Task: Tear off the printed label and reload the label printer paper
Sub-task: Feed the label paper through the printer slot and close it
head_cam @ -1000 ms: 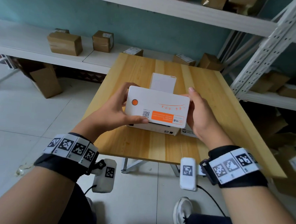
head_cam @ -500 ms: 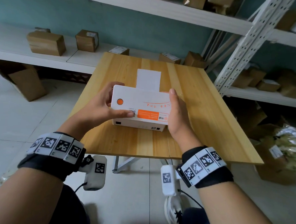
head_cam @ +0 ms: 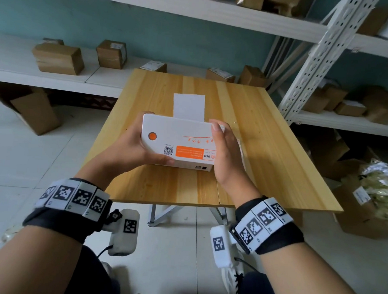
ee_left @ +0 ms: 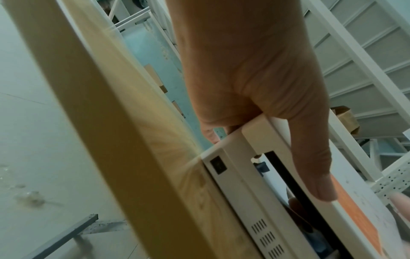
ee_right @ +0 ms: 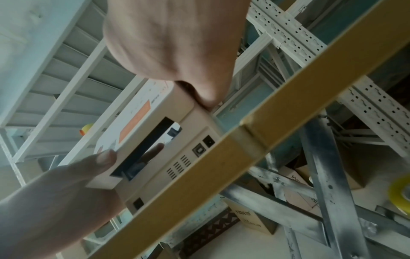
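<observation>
Since the frame a second earlier, the lid [head_cam: 180, 138] had dropped from a raised tilt toward the printer's body, and the gap beneath its front edge had narrowed. The left hand [head_cam: 130, 150] gripped the lid's left end, thumb laid along the front edge near the QR code, the other fingers wrapped round the far side. The right hand [head_cam: 225, 153] clasped the right end, thumb on top by the back corner, fingers hidden behind the casing. Both hands were therefore closed around the lid, neither free.

From the wrist views, the lid did not look fully seated: a dark slot remained open between it and the printer [ee_left: 239, 177] base, so closing was probably the step in hand. A white label [head_cam: 189, 106] strip stuck out from the printer's back edge and lay flat on the bench [head_cam: 267, 150] beyond it. Judging by that strip, paper appeared to be loaded and fed through; the lid still needed pressing home. Boxes [head_cam: 58, 57] sat on the shelf behind the printer.
</observation>
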Tool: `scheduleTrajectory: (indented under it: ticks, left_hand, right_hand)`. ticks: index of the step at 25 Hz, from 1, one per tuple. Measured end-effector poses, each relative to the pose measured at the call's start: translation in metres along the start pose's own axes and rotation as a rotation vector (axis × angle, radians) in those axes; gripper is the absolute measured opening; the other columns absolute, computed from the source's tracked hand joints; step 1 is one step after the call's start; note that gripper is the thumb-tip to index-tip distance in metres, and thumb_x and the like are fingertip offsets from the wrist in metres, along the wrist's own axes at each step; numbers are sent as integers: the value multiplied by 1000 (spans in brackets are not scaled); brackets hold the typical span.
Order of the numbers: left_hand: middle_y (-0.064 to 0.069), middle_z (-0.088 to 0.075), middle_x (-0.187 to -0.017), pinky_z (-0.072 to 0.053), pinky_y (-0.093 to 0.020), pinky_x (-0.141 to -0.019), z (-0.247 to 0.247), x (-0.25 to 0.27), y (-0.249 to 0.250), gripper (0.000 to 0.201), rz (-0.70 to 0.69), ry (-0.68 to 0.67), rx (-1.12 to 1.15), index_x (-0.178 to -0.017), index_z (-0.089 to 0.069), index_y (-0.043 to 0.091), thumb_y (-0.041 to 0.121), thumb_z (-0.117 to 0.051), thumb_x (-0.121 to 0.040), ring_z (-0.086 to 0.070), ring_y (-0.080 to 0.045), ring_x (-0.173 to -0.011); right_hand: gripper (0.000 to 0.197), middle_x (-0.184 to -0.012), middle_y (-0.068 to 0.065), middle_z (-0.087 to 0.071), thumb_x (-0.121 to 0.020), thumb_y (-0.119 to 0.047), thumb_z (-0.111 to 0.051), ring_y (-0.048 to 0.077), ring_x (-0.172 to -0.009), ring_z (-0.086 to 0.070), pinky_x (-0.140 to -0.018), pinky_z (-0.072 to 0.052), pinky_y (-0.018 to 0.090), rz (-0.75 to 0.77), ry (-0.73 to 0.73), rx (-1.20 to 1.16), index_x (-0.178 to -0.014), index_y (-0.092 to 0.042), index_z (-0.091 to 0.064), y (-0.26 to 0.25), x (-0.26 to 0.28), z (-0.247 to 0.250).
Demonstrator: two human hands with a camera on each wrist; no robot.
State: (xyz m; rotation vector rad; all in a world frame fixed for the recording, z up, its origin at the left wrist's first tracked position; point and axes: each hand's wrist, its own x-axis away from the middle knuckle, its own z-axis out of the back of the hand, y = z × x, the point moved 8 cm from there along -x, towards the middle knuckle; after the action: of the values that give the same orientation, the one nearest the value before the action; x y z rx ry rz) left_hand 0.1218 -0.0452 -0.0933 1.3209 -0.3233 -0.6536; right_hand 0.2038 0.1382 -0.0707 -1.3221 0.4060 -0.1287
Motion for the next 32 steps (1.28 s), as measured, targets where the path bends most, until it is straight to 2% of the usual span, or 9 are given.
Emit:
scheduleTrajectory:
  ticks: [5,8,11,13,17,21,25,29,32]
  left_hand:
    - [-5,-70,-126,-61,-35,-81,-5,0,0,84,26,-16,65,-137,-49,9,14,-90,-64,-68,-21,-117]
    - [-3,-70,-125,-61,-39,-86,-5,0,3,83,23,13,66,-136,-50,11,16,-92,-64,-67,-20,-118]
    - [0,-72,-121,-61,-35,-85,-7,2,6,75,17,11,89,-131,-54,11,14,-87,-64,-67,-17,-117]
    - [2,-73,-119,-60,-32,-84,-8,1,8,75,-2,-4,92,-131,-54,11,15,-87,-63,-68,-15,-116]
    - [3,-74,-119,-59,-32,-88,-4,-2,3,78,8,9,128,-131,-57,13,39,-90,-66,-70,-18,-112]
    - [-11,-74,-120,-58,-40,-94,-5,-6,3,80,-6,24,233,-124,-66,10,62,-81,-65,-71,-31,-109]
    - [-15,-75,-114,-56,-45,-92,-7,-10,0,55,29,73,310,-113,-72,15,51,-78,-71,-73,-35,-104]
    - [-10,-78,-98,-59,-40,-85,-5,-11,1,28,62,115,293,-100,-71,16,37,-70,-81,-75,-27,-89]
    - [-6,-80,-93,-60,-37,-82,-3,-11,4,21,63,128,243,-94,-71,17,35,-67,-82,-76,-23,-84]
  right_hand:
    - [42,-104,-9,-61,-105,-39,-38,-10,-81,-66,-66,-52,13,-33,62,-121,-140,-15,-40,5,-2,4]
    - [36,-103,-8,-61,-106,-33,-39,-8,-80,-68,-64,-53,14,-22,65,-139,-138,-18,-39,5,-5,3]
    - [29,-105,-11,-62,-102,-38,-46,4,-89,-70,-67,-57,24,28,81,-79,-129,-26,-43,7,0,-1]
    - [32,-104,-13,-61,-96,-40,-49,4,-92,-69,-66,-57,24,77,112,-68,-124,-26,-46,6,0,-2]
    - [38,-103,-8,-64,-89,-38,-54,7,-91,-71,-64,-56,23,65,135,-172,-121,-18,-51,9,-3,0]
    - [37,-98,-3,-67,-86,-34,-57,11,-87,-73,-61,-55,22,64,123,-211,-117,-13,-53,9,-6,2]
    - [33,-97,-2,-66,-87,-34,-56,12,-85,-72,-61,-55,21,87,111,-196,-114,-16,-54,7,-7,2]
    - [29,-99,1,-66,-88,-35,-55,15,-86,-72,-60,-54,22,91,95,-184,-112,-19,-54,8,-7,0]
    - [25,-100,0,-66,-89,-35,-55,12,-86,-72,-60,-54,21,83,90,-176,-111,-23,-54,6,-7,-1]
